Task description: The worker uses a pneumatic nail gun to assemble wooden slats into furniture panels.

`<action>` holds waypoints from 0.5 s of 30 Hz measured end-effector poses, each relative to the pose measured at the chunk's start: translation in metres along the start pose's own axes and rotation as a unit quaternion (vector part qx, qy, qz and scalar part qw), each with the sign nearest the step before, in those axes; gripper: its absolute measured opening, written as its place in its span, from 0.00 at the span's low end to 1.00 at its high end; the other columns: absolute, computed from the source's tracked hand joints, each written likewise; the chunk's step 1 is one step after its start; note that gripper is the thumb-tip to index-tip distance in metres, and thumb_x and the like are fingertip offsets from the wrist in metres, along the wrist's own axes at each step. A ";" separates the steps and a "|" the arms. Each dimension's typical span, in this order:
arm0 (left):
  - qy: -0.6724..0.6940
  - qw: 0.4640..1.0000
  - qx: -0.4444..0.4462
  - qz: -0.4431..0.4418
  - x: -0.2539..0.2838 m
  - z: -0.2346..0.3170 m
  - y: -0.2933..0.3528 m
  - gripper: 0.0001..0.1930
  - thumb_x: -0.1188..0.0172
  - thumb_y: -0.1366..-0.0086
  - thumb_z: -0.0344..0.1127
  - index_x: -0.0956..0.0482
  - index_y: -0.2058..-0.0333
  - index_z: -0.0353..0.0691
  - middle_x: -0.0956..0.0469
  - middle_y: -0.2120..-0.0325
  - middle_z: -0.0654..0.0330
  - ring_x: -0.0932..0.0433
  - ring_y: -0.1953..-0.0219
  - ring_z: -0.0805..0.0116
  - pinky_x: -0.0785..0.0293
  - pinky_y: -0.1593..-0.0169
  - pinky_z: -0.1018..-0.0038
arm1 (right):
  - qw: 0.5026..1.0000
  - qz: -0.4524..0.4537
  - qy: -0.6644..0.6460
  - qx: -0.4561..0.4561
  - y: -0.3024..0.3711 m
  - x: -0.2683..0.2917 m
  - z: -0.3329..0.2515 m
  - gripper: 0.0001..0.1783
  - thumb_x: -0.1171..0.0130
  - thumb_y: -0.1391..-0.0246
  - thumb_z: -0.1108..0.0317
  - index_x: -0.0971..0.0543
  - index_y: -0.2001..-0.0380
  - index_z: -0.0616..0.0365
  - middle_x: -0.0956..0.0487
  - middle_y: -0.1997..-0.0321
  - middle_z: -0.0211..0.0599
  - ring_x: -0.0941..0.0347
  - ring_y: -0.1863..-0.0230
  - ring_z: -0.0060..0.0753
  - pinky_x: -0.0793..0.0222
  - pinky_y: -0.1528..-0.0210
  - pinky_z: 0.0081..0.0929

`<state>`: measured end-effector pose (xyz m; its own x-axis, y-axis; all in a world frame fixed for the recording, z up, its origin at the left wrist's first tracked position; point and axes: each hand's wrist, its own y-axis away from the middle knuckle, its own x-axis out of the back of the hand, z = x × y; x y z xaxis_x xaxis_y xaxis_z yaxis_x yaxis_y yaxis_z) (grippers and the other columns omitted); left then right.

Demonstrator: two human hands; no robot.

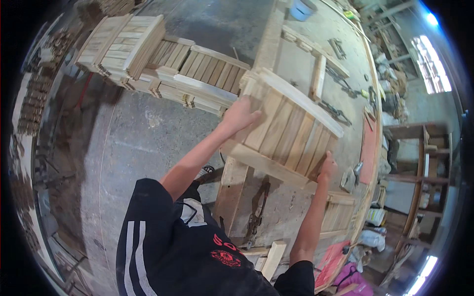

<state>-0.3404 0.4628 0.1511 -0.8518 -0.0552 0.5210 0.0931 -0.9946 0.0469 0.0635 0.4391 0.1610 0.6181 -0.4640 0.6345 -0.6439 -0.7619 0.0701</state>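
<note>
Between my hands is a slatted wooden panel with thick pale rails along its long sides. It is tilted over the workbench. My left hand grips the end nearest the stacks, its thumb lying on the wood. At the opposite end, my right hand is closed on the panel's near corner, with some fingers hidden behind it. A slight blur lies over the panel's left end. Just beyond my left hand, similar slatted panels lie stacked.
A taller panel stack stands at the far left. The bench holds wooden frame pieces, bar clamps, a red board and a blue bucket. Another clamp lies close to me. Wooden shelving stands right.
</note>
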 end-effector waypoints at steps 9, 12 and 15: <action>-0.201 0.968 -0.048 0.142 0.026 0.008 -0.003 0.37 0.35 0.43 0.53 0.34 0.43 0.32 0.29 0.49 0.37 0.29 0.45 0.39 0.29 0.46 0.52 | 0.947 -0.029 0.188 0.260 -0.081 -0.007 -0.009 0.27 0.42 0.42 0.55 0.22 0.52 0.72 0.19 0.56 0.47 0.25 0.57 0.38 0.32 0.51 0.37; -0.150 0.988 -0.040 -0.005 0.042 -0.026 0.037 0.41 0.34 0.45 0.55 0.36 0.41 0.34 0.32 0.48 0.42 0.31 0.44 0.38 0.30 0.44 0.52 | 0.925 -0.073 0.225 0.299 -0.090 0.021 0.029 0.28 0.42 0.43 0.56 0.25 0.47 0.70 0.21 0.50 0.45 0.25 0.54 0.38 0.31 0.48 0.37; -0.142 0.980 -0.066 -0.120 0.039 -0.061 0.088 0.41 0.32 0.45 0.51 0.37 0.39 0.36 0.31 0.49 0.44 0.30 0.45 0.40 0.29 0.44 0.52 | 0.938 -0.259 0.182 0.139 -0.048 0.029 0.029 0.31 0.38 0.47 0.58 0.27 0.44 0.67 0.23 0.46 0.46 0.25 0.48 0.40 0.31 0.46 0.37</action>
<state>-0.3971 0.3679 0.1237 -0.6611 0.1903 0.7258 -0.1768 -0.9796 0.0959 0.1257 0.4491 0.1540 0.5885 0.1480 0.7948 -0.1246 -0.9548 0.2700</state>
